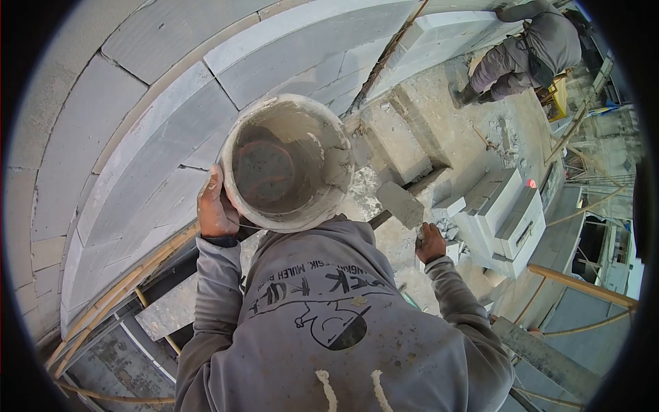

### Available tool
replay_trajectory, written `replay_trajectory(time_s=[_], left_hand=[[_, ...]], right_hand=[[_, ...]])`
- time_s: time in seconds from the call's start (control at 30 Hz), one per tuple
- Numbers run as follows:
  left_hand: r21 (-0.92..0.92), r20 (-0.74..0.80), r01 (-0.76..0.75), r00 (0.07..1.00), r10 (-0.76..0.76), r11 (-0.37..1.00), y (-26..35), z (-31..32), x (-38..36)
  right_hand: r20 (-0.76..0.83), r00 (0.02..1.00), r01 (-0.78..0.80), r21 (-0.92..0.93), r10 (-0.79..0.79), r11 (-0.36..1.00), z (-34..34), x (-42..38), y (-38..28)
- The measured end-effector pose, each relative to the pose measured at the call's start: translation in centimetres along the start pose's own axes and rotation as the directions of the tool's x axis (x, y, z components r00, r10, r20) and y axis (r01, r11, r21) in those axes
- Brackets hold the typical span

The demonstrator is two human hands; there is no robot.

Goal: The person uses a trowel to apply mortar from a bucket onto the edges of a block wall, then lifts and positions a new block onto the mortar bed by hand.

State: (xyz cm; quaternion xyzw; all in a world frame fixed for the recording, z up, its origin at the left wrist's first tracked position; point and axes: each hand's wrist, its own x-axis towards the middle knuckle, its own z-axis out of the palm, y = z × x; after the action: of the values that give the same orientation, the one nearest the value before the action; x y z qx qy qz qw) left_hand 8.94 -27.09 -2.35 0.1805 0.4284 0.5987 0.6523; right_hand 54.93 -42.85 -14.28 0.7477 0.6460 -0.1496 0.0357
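Note:
My left hand (pixel 217 204) is closed on the rim and side of a mortar-smeared bucket (pixel 292 161), which is tilted so that its inside shows. Some grey mortar (pixel 264 168) lies at the bucket's bottom. In my right hand (pixel 430 243), to the right of my body, is the handle of a trowel (pixel 401 204). The trowel's flat blade points up and left, apart from the bucket, and looks coated in grey.
A curved wall of pale blocks (pixel 158 147) runs along the left and top. Stacked white blocks (pixel 501 223) stand at the right. Another person (pixel 528 58) bends by the wall at the top right. Wooden poles (pixel 583 287) cross the right side.

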Motion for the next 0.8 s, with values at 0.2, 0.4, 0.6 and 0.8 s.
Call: replay_trajectory(time_s=[0.2,0.4,0.6,0.8], left_hand=[[0.236,0.059,-0.113,0.993,0.101,0.965,0.0,2.2,1.3],[0.578,0.118,-0.226,0.974,0.194,0.784,0.0,3.8,1.1],[0.651,0.112,-0.246,0.967,0.229,0.719,-0.1,3.8,1.6],[0.653,0.106,-0.204,0.978,0.179,0.730,0.2,4.7,2.4]], right_hand=[[-0.053,0.980,0.199,0.327,-0.192,0.924,-10.0,5.7,-6.7],[0.193,0.958,0.212,0.015,-0.211,0.977,-16.8,8.1,-11.6],[0.163,0.888,0.446,-0.073,-0.431,0.892,-16.3,9.9,-10.3],[0.305,0.887,0.399,-0.122,-0.348,0.909,-15.8,11.8,-12.6]])
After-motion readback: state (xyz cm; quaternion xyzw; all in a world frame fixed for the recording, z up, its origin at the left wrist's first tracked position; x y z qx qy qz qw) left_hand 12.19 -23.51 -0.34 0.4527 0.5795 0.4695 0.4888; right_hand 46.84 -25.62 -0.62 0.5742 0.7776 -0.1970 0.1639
